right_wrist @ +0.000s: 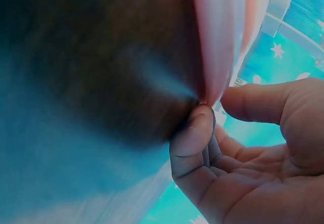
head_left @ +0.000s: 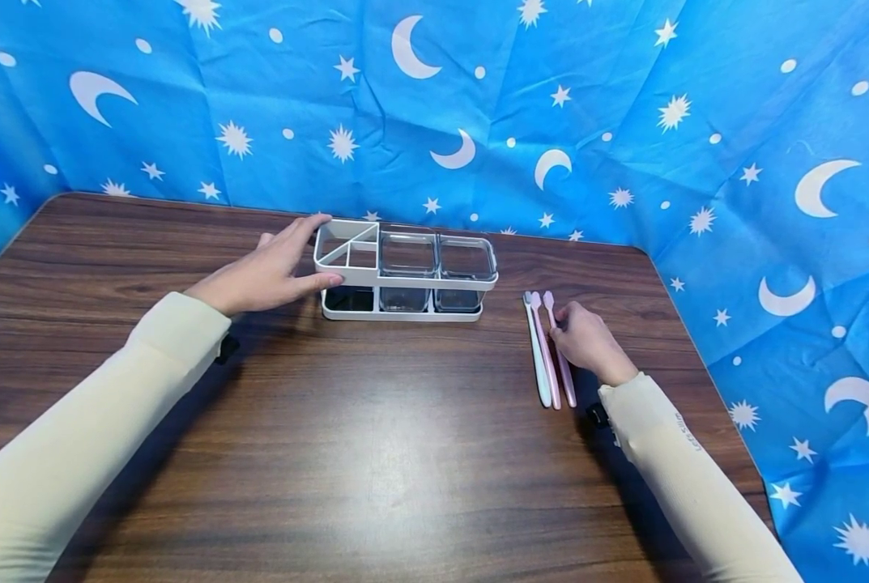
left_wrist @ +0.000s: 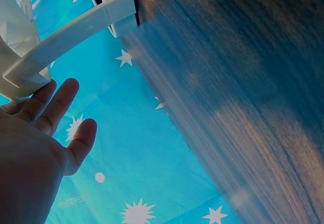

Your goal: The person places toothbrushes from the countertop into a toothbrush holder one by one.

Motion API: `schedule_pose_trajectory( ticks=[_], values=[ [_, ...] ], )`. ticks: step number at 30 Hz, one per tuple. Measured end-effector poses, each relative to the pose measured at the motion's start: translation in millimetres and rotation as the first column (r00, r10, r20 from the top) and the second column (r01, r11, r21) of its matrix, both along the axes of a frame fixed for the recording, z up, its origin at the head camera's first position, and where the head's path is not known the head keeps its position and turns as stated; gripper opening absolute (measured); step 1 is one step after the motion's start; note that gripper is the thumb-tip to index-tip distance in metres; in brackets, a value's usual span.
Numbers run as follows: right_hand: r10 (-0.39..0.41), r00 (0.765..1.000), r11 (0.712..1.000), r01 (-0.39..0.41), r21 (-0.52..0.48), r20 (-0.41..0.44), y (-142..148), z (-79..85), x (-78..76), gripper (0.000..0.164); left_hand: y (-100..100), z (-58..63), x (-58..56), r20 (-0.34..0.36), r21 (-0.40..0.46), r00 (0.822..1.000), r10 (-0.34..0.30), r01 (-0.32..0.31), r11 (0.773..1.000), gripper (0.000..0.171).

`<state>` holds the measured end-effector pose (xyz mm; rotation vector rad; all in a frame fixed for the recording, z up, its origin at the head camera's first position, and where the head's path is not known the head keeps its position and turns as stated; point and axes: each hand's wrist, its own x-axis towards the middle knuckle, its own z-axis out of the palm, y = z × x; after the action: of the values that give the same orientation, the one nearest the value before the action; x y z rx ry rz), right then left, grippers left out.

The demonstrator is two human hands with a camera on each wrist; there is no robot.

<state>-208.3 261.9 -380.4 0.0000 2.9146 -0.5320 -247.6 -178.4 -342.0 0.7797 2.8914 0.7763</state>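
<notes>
A white two-tier organizer [head_left: 419,282] with dividers on its left and clear bins on its right stands toward the back of the table. At its left end my left hand [head_left: 266,271] rests, thumb on the front rim and index finger at the back corner; in the left wrist view the other fingers [left_wrist: 63,100] extend fairly straight below the white frame. To the organizer's right lie three toothbrushes: a pale blue one [head_left: 539,360], a pink one [head_left: 546,360] beside it, and a rightmost pink toothbrush [head_left: 564,372]. My right hand [head_left: 587,340] pinches that rightmost one between thumb and fingertips.
The brown wood-grain table [head_left: 376,453] has its back edge close behind the organizer. A blue cloth [head_left: 478,105] with white moons and stars hangs behind the table and along its right side.
</notes>
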Motion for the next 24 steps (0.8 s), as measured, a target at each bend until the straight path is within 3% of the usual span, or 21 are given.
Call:
schedule_pose_trajectory(
  ticks=[6, 14, 19, 24],
  values=[
    [-0.031, 0.999, 0.999, 0.032, 0.026, -0.034, -0.6, 0.5, -1.3, 0.022, 0.0, -0.4, -0.2, -0.011, 0.01, 1.0, -0.011, 0.011, 1.0, 0.084],
    [-0.104, 0.994, 0.995, 0.104, -0.008, 0.022, 2.1, 1.7, -2.8, 0.019, 0.8, 0.1, 0.8, -0.015, 0.005, 1.0, -0.01, 0.01, 1.0, 0.084],
    [-0.144, 0.988, 0.989, 0.141, -0.053, -0.052, 8.5, 8.5, -2.6, 0.019, 1.4, -0.2, 1.1, -0.022, 0.007, 1.0, -0.009, 0.009, 1.0, 0.084],
    [-0.131, 0.979, 0.989, 0.118, -0.091, -0.156, 12.8, 22.1, -0.4, 0.017, 0.9, -1.0, 0.6, -0.024, 0.012, 1.0, -0.011, 0.011, 1.0, 0.084]
  ],
)
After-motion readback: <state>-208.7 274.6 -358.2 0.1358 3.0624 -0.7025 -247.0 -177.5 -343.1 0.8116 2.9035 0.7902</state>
